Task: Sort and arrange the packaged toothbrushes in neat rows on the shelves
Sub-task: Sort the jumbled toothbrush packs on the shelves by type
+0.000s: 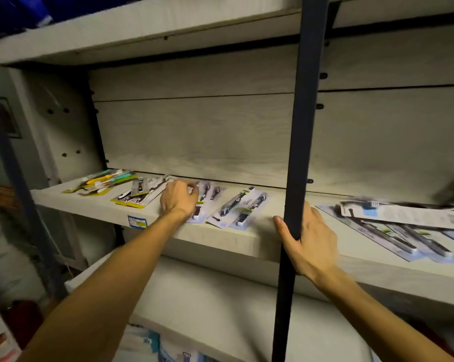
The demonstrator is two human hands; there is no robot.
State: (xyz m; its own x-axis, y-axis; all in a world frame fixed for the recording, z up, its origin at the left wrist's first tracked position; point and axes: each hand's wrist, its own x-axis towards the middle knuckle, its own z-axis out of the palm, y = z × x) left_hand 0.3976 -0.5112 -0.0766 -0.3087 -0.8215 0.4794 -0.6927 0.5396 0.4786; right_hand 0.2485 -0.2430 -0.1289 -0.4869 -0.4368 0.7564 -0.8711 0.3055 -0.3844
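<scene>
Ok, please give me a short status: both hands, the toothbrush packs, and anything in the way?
Left hand on blue toothbrush packs, fingers blurred. Right hand grips dark upright post. Right-side packs overlapping, unsorted.

Left arm extended forward and up, forearm bare, wrist straight. Left hand (179, 199) palm down, back of hand toward camera, fingers reaching forward, motion-blurred at tips. Right arm raised, bent slightly inward. Right hand (305, 239) upright, thumb one side, fingers other side, curled in grip.
</scene>
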